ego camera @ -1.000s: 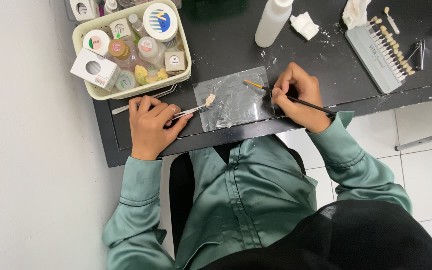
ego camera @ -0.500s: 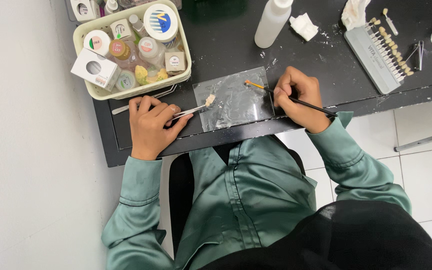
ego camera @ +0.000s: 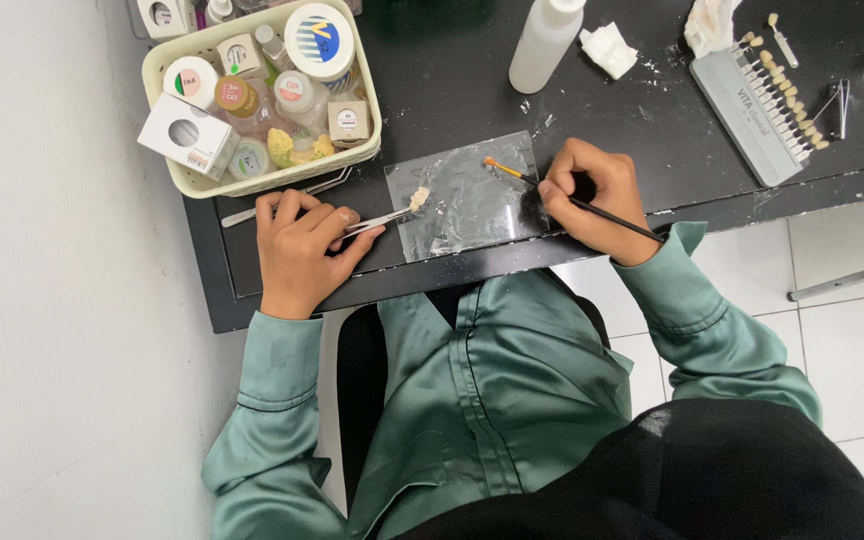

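While the person in the green satin shirt (ego camera: 492, 400) leans over the black desk (ego camera: 452, 80), both hands are busy over a clear plastic sheet (ego camera: 467, 200) lying flat near the desk's front edge. The left hand (ego camera: 297, 245) rests on the desk just left of the sheet, fingers pinched around metal tweezers (ego camera: 377, 221), and the tweezer tip holds a small tooth-coloured piece (ego camera: 419, 198) right over the sheet's left edge. The right hand (ego camera: 592, 200) is closed in a pen-style grip on a thin brush (ego camera: 552, 190) with a dark handle; its orange-ish tip sits over the sheet's upper right corner.

Behind the left hand there's a pale basket (ego camera: 272, 185) crammed with little jars, bottles and a white box. A white squeeze bottle (ego camera: 544, 42) stands further back, with a crumpled bit of tissue (ego camera: 609, 48) beside it. Off to the right lies a grey tooth shade guide (ego camera: 760, 105) with its row of sample tabs, well apart from the hands. White tiled floor (ego camera: 842, 340) shows past the desk.
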Motion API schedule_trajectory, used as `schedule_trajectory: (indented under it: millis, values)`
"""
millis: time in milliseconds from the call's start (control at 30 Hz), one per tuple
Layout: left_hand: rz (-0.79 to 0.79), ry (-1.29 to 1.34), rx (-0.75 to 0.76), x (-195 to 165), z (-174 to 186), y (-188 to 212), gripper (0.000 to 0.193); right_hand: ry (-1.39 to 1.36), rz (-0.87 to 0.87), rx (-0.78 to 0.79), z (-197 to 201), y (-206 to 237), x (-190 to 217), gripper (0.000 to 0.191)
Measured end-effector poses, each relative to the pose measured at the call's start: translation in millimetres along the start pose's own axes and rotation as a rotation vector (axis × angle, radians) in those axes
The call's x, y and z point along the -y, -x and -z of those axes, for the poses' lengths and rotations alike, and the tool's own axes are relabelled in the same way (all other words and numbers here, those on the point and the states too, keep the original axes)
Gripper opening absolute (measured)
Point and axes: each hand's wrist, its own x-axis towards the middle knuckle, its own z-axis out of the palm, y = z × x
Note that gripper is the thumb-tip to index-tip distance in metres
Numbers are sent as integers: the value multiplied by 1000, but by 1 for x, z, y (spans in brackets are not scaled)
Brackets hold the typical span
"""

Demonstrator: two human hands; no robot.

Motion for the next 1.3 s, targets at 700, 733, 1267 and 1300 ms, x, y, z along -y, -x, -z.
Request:
schedule_trajectory:
  millis: [700, 733, 1267, 1300]
  values:
    - [1, 8, 2, 0, 1, -1, 26, 125, 140, 109, 1, -2, 0, 24]
    - [6, 8, 9, 0, 1, 0, 26, 131, 138, 95, 1, -1, -2, 24]
    - [47, 45, -4, -17, 19, -15, 24, 101, 191, 63, 3, -3, 21, 24]
    - [43, 41, -10, -19, 18, -14, 24, 96, 179, 56, 5, -3, 19, 23]
